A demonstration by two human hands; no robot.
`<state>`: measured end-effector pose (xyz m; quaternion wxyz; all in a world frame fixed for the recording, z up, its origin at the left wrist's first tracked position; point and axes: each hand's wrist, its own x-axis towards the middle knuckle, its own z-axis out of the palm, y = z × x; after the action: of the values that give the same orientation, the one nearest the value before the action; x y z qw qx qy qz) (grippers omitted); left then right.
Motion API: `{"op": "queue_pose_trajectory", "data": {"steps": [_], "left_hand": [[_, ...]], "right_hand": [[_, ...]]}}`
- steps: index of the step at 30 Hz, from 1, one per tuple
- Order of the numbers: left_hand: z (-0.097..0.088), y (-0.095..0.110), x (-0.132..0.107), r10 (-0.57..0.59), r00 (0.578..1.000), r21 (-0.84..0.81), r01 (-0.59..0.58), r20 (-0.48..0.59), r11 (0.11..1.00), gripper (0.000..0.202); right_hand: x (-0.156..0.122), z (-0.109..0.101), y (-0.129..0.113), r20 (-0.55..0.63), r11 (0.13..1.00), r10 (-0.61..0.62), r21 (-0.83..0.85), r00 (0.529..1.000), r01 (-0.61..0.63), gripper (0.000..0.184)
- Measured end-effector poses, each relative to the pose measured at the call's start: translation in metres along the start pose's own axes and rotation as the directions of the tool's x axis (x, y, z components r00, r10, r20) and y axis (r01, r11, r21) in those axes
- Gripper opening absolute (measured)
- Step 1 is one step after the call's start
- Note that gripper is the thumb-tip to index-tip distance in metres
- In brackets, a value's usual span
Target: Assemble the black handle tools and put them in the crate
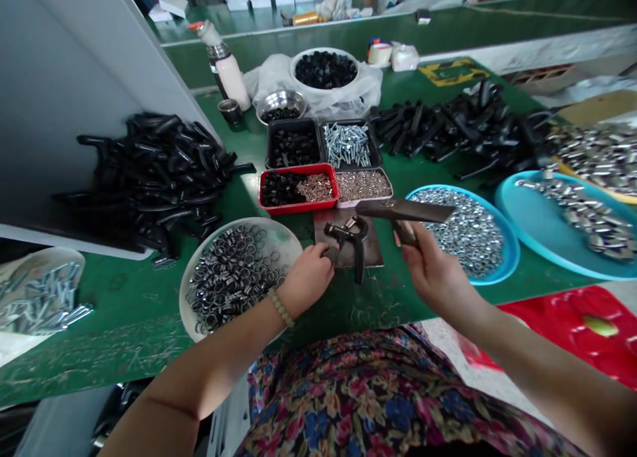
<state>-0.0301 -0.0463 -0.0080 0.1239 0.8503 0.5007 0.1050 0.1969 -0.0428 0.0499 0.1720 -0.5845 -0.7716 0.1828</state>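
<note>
My right hand (438, 271) is closed round the short handle of a hammer (403, 210), whose long dark head is raised just above the work. A flat steel plate (374, 248) lies on the table in front of me. On it rests a black lever part (356, 248) with a curved hook and a small shiny metal piece at its top. My left hand (309, 276) is closed at the left end of this part, thumb and fingers pinched on it. What exactly lies under those fingertips is partly hidden.
Metal rings fill a white bowl (293, 248) at left. Small nuts fill a blue tray (512, 261) at right. A red tray (298, 209) and black boxes (269, 145) of small parts stand behind. Black handles (164, 172) are heaped left, near a bottle (231, 79).
</note>
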Motion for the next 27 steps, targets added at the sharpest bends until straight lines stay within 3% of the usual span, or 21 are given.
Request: {"op": "queue_pose_trajectory", "data": {"steps": [4, 6, 8, 10, 13, 15, 18, 20, 22, 24, 26, 27], "left_hand": [[-0.019, -0.016, 0.014, 0.019, 1.0, -0.003, -0.019, -0.007, 1.0, 0.023], [-0.04, -0.036, 0.036, 0.005, 0.996, 0.062, 0.001, -0.088, 0.998, 0.024], [-0.062, -0.06, 0.066, -0.013, 0.989, 0.169, 0.038, -0.145, 0.985, 0.024], [-0.078, -0.082, 0.094, 0.029, 1.0, 0.238, -0.026, -0.011, 0.971, 0.023], [-0.088, -0.102, 0.12, 0.012, 0.982, 0.292, -0.068, 0.189, 0.954, 0.021], [-0.087, -0.105, 0.126, -0.003, 0.974, 0.321, -0.072, 0.227, 0.944, 0.018], [-0.086, -0.099, 0.127, 0.019, 0.985, 0.286, -0.069, 0.173, 0.956, 0.016], [-0.086, -0.091, 0.121, 0.003, 0.999, 0.146, -0.011, 0.053, 0.989, 0.018], [-0.084, -0.078, 0.109, -0.056, 0.997, -0.15, 0.046, -0.058, 0.988, 0.02], [-0.078, -0.063, 0.09, -0.167, 0.982, -0.547, 0.093, -0.086, 0.832, 0.021], [-0.066, -0.047, 0.067, -0.294, 0.956, -0.853, 0.146, -0.01, 0.502, 0.02], [-0.059, -0.039, 0.056, -0.345, 0.937, -0.934, 0.162, 0.045, 0.319, 0.02]], "right_hand": [[0.0, 0.008, 0.017, 0.151, 0.997, -0.012, -0.073, 0.988, 0.023, 0.046], [-0.002, 0.004, 0.041, 0.059, 0.99, 0.004, -0.144, 0.998, 0.004, 0.047], [-0.004, -0.007, 0.075, -0.126, 0.955, 0.061, -0.282, 0.99, -0.095, 0.051], [-0.005, -0.02, 0.112, -0.222, 0.888, 0.117, -0.414, 0.968, -0.202, 0.054], [-0.005, -0.033, 0.145, -0.227, 0.83, 0.128, -0.508, 0.965, -0.23, 0.052], [-0.005, -0.029, 0.137, -0.262, 0.797, 0.093, -0.559, 0.961, -0.229, 0.047], [0.002, -0.001, 0.084, -0.255, 0.811, 0.069, -0.549, 0.965, -0.203, 0.039], [0.012, 0.022, 0.04, -0.055, 0.897, 0.083, -0.43, 0.995, -0.099, 0.038], [0.025, 0.041, 0.008, 0.06, 0.942, 0.113, -0.323, 0.992, -0.087, 0.038], [0.035, 0.051, -0.003, 0.055, 0.969, 0.176, -0.188, 0.983, -0.163, 0.03], [0.037, 0.051, 0.002, 0.065, 0.958, 0.255, 0.118, 0.965, -0.261, 0.024], [0.035, 0.049, 0.007, 0.114, 0.891, 0.281, 0.339, 0.953, -0.303, 0.026]]}}
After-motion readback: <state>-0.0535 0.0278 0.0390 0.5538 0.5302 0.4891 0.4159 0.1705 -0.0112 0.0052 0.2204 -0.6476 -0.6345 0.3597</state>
